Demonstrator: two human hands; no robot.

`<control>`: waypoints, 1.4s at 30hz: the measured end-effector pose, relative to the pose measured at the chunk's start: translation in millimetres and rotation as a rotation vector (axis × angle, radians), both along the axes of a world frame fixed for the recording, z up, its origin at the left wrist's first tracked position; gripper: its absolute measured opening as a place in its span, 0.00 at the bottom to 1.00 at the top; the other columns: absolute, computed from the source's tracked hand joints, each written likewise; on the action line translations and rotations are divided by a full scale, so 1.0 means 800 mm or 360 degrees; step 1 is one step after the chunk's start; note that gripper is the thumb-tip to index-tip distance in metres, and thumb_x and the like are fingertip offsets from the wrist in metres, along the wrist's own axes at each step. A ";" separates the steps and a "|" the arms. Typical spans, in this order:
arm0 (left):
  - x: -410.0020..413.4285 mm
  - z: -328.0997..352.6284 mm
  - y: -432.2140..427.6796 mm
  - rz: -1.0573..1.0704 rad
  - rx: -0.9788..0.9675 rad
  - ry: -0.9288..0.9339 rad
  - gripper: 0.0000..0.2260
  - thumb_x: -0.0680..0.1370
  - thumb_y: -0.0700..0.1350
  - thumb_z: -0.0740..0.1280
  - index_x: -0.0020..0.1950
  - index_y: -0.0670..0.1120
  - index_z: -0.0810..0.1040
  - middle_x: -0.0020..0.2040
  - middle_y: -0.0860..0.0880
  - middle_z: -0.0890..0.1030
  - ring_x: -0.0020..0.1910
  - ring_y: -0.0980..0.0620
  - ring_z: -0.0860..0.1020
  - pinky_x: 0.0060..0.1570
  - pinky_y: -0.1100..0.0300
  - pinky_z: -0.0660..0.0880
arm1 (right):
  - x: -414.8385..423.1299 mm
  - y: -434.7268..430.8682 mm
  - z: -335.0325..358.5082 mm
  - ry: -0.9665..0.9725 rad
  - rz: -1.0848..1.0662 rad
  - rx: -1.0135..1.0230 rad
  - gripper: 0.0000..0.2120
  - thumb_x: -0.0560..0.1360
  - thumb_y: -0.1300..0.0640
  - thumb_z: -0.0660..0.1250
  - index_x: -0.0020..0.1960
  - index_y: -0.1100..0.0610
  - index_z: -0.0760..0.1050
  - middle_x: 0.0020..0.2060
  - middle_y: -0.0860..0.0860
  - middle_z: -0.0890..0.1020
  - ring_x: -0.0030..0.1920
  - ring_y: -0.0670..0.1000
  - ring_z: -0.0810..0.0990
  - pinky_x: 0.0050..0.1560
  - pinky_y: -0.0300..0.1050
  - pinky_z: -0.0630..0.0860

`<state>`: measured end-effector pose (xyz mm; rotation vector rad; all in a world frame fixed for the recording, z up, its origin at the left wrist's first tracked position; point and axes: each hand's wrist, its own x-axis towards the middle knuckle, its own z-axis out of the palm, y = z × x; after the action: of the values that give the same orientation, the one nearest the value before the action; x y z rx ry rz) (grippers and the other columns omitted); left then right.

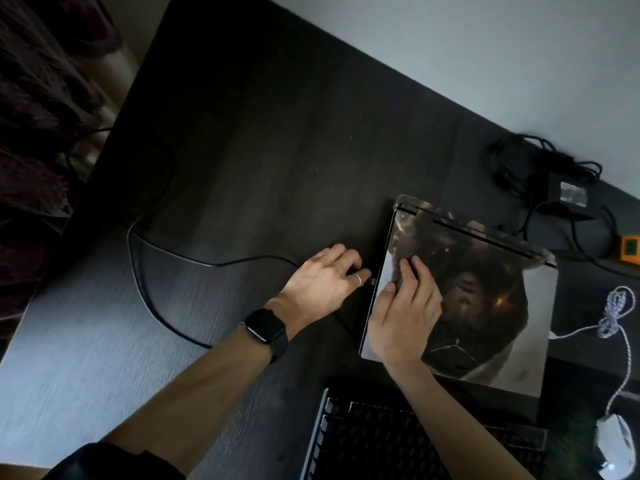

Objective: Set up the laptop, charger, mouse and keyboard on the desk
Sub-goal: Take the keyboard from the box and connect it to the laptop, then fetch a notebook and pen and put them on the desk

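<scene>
**2 hands at the laptop's left edge, cable end in 1 of them**

My left hand [325, 282] lay on the dark desk [277, 150] just beside the left edge of the closed laptop [485, 306]. Its fingers were curled round the end of a black cable [221, 264]. The small plug showed at my fingertips, right at the laptop's side, and I could not tell whether it was seated. The cable ran away from the laptop to the left, curving in a wide loop across the desk. A black watch [265, 325] sat on that wrist and a ring [357, 278] on 1 finger.

My right hand [405, 317] lay palm down on the laptop's lid near its left edge. The fingers were loosely spread and slightly bent, pressing on the printed cover and gripping nothing.

The laptop lay flat and shut, its hinge side away from me. Beyond its far right corner sat the charger brick [568, 195] amid a tangle of black leads. A small orange object [630, 249], cut by the frame, sat to the right of that same corner.

The keyboard [398, 441] lay just in front of the laptop, partly under my right forearm. The white mouse [614, 441] rested to the right of the laptop's near corner. Its pale braided cord [620, 341] was bunched up along the laptop's right side.
</scene>
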<state>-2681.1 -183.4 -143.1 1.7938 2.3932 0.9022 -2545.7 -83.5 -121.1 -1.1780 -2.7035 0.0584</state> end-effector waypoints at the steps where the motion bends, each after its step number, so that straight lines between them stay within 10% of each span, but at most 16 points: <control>1: 0.003 -0.001 0.000 -0.0008 0.0007 -0.0004 0.12 0.73 0.38 0.70 0.55 0.46 0.85 0.47 0.47 0.80 0.44 0.47 0.77 0.44 0.54 0.78 | 0.001 -0.001 0.000 -0.0004 0.0003 -0.0001 0.19 0.80 0.56 0.58 0.68 0.59 0.73 0.70 0.55 0.73 0.68 0.58 0.71 0.65 0.59 0.70; 10: 0.009 -0.007 0.003 0.0069 -0.0095 -0.0015 0.09 0.77 0.45 0.71 0.57 0.47 0.84 0.48 0.48 0.80 0.45 0.48 0.77 0.43 0.55 0.75 | 0.005 0.003 -0.003 -0.0032 0.0041 -0.0016 0.19 0.80 0.55 0.59 0.70 0.58 0.73 0.71 0.54 0.73 0.70 0.57 0.70 0.68 0.55 0.67; 16: 0.036 0.042 -0.021 0.0128 -0.0828 -0.0072 0.31 0.73 0.46 0.72 0.74 0.46 0.69 0.66 0.48 0.76 0.65 0.48 0.74 0.64 0.51 0.71 | 0.013 0.005 0.008 -0.0137 0.0058 -0.0128 0.19 0.80 0.53 0.58 0.70 0.56 0.74 0.71 0.54 0.73 0.71 0.56 0.71 0.69 0.53 0.67; 20: 0.036 0.083 -0.045 0.0082 -0.1205 -0.0103 0.30 0.80 0.46 0.61 0.80 0.47 0.55 0.77 0.47 0.61 0.76 0.47 0.60 0.75 0.50 0.53 | 0.012 0.014 0.046 -0.0437 0.0169 -0.0373 0.22 0.81 0.50 0.57 0.74 0.53 0.69 0.75 0.52 0.69 0.75 0.53 0.67 0.73 0.52 0.66; 24: 0.039 0.133 -0.043 0.0035 -0.1318 -0.0059 0.23 0.81 0.48 0.58 0.76 0.50 0.64 0.76 0.48 0.62 0.76 0.47 0.59 0.76 0.49 0.52 | 0.043 0.021 0.107 -0.0560 0.0193 -0.0864 0.20 0.80 0.50 0.59 0.71 0.47 0.70 0.74 0.49 0.68 0.73 0.54 0.66 0.70 0.53 0.69; 34: 0.194 0.208 0.042 -0.0381 -0.1334 0.0150 0.17 0.80 0.47 0.58 0.68 0.48 0.74 0.67 0.48 0.71 0.69 0.45 0.67 0.69 0.50 0.64 | 0.341 -0.010 0.178 0.0087 -0.0536 -0.1368 0.15 0.82 0.49 0.59 0.66 0.46 0.75 0.66 0.43 0.75 0.69 0.48 0.71 0.66 0.43 0.69; 42: 0.465 0.240 0.109 -0.0858 -0.1151 0.0201 0.18 0.81 0.50 0.58 0.70 0.53 0.72 0.68 0.51 0.71 0.69 0.47 0.68 0.69 0.52 0.63 | 0.601 -0.050 0.220 0.0540 -0.1042 -0.1117 0.12 0.81 0.52 0.63 0.62 0.46 0.78 0.62 0.43 0.80 0.63 0.46 0.76 0.59 0.36 0.64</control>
<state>-2309.2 -96.2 48.6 2.0000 1.7543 -0.1251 -2065.0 -123.8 54.5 -1.9523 -1.9160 1.0566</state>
